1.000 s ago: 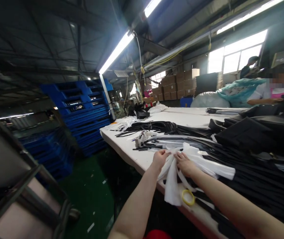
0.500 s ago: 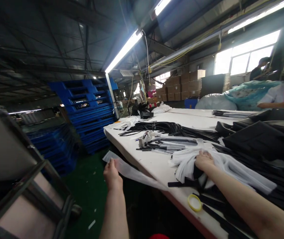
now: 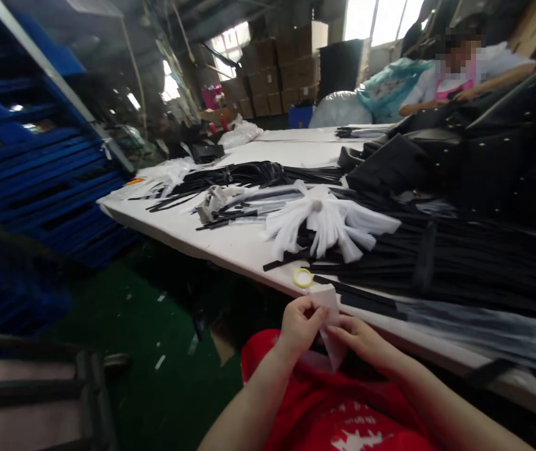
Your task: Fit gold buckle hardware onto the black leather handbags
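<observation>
Close to my body at the table's near edge, both hands pinch a narrow, translucent white plastic sleeve (image 3: 328, 297). My left hand (image 3: 300, 322) grips its upper left side with thumb and fingers. Lower on the right side, my right hand (image 3: 362, 339) has its fingers closed on the same sleeve, whose end hangs down in front of a red garment (image 3: 291, 401). Just beyond my left hand lies a yellow tape ring (image 3: 302, 270). Behind it a fanned bunch of white sleeves (image 3: 338, 219) rests on long black strips (image 3: 484, 250).
The white table (image 3: 178, 232) runs away to the left and back. Black studded material (image 3: 498, 150) is heaped at right, with a co-worker (image 3: 465, 81) behind it. Blue pallets (image 3: 37, 163) stand at left. A metal-framed cart (image 3: 37, 394) is at lower left, on green floor (image 3: 141, 326).
My right hand has left the bunch of white sleeves and come to the single sleeve. My left hand has brought that sleeve right, close to my body. The view has turned right and down.
</observation>
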`<state>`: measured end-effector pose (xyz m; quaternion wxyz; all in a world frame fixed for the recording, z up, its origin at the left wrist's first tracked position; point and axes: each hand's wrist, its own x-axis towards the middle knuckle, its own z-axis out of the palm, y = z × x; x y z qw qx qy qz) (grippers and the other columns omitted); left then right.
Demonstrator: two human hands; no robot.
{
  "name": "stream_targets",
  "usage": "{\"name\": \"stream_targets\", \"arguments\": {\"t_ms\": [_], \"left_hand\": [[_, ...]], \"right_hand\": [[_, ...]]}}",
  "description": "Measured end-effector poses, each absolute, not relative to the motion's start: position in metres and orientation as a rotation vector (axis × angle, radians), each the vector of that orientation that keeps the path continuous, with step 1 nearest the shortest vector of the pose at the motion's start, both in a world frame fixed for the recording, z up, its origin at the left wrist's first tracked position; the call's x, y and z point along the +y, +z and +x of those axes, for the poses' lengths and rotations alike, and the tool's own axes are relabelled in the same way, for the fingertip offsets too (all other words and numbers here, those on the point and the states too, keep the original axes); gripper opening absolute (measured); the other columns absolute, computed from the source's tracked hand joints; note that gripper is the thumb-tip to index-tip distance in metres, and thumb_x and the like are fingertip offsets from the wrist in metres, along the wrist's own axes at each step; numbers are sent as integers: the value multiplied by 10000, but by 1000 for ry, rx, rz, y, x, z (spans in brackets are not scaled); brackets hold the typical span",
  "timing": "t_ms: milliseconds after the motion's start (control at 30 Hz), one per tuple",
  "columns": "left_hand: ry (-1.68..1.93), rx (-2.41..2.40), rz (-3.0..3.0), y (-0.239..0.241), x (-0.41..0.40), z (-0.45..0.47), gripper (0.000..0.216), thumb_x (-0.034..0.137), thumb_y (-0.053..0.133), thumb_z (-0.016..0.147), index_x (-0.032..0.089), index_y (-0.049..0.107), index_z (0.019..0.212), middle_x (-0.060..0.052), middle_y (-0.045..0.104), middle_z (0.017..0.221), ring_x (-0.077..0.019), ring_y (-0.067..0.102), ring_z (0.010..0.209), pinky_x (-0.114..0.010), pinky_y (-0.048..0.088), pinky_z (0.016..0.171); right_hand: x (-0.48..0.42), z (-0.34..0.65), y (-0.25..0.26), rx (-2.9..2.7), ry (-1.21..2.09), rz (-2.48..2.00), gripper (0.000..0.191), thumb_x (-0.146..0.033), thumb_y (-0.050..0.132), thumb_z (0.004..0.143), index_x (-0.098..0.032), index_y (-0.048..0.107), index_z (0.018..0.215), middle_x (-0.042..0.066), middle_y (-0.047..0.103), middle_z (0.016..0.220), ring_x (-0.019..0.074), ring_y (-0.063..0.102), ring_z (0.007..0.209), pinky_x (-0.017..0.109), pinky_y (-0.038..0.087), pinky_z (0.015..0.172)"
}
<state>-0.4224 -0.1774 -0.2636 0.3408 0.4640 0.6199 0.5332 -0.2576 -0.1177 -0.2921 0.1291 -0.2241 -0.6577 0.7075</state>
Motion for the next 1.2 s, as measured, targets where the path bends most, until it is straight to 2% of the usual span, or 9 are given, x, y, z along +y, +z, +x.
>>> {"name": "stream_targets", "arguments": {"t_ms": [67, 133, 433, 633, 800, 967, 1033, 1100, 1200], "left_hand": [[1339, 1543, 1207, -268, -169, -408, 322, 424, 671, 793, 121, 666, 684, -18, 622, 641, -118, 525, 600, -218, 423, 581], [1346, 1479, 1130, -269, -160, -394, 319, 430, 688, 778, 116, 686, 720, -31, 652, 667, -129, 547, 617, -228, 439, 597], [1255, 1371, 1022, -263, -141, -340, 340, 425, 804, 650, 117, 660, 633, -19, 645, 590, -110, 527, 540, -216, 417, 542], [1185, 1206, 1024, -258, -131, -325, 337, 442, 772, 695, 120, 718, 777, -53, 710, 732, -138, 590, 646, -235, 463, 632], [1284, 1338, 1218, -253, -126, -333, 281, 394, 740, 723, 136, 664, 642, -10, 615, 612, -113, 518, 578, -221, 412, 576], [1272, 1378, 1231, -250, -130, -342, 298, 394, 763, 686, 149, 628, 582, -11, 582, 557, -108, 477, 519, -230, 384, 519], [1264, 1335, 1181, -251, -132, -340, 325, 424, 770, 674, 158, 615, 574, -20, 587, 552, -112, 478, 505, -238, 390, 501], [1249, 1304, 1167, -253, -136, -336, 349, 440, 789, 649, 160, 601, 560, -21, 587, 547, -110, 478, 499, -239, 397, 500], [1199, 1261, 1184, -261, -140, -331, 369, 452, 813, 613, 148, 608, 569, -28, 612, 573, -110, 501, 525, -236, 408, 524]], "right_hand": [[-126, -239, -307, -1892, 1972, -837, 550, -655, 515, 846, -128, 670, 811, 50, 672, 759, 176, 579, 688, 300, 458, 666], [-128, -221, -314, -1943, 1898, -853, 521, -615, 499, 874, -137, 651, 733, 31, 644, 698, 156, 551, 654, 276, 430, 641], [-149, -167, -303, -1962, 1698, -975, 325, -325, 495, 890, -133, 685, 708, -12, 572, 619, 105, 448, 582, 229, 348, 586], [-152, -153, -303, -1860, 1655, -959, 372, -366, 501, 888, -135, 574, 606, -37, 429, 569, 87, 342, 571, 220, 288, 542], [-151, -148, -301, -1849, 1658, -926, 405, -452, 479, 913, -135, 676, 756, 29, 644, 725, 154, 544, 687, 259, 429, 691], [-150, -147, -302, -1841, 1707, -921, 409, -466, 496, 907, -127, 685, 777, 58, 674, 763, 188, 587, 728, 285, 458, 704], [-148, -150, -300, -1821, 1694, -883, 348, -456, 577, 865, -138, 702, 932, 75, 698, 898, 225, 607, 851, 315, 467, 794], [-146, -154, -300, -1755, 1700, -860, 418, -467, 652, 808, -157, 674, 1087, 85, 692, 1007, 254, 600, 944, 344, 464, 854], [-143, -161, -304, -1654, 1742, -916, 436, -557, 601, 823, -145, 694, 932, 65, 678, 839, 218, 591, 779, 322, 474, 736]]}}
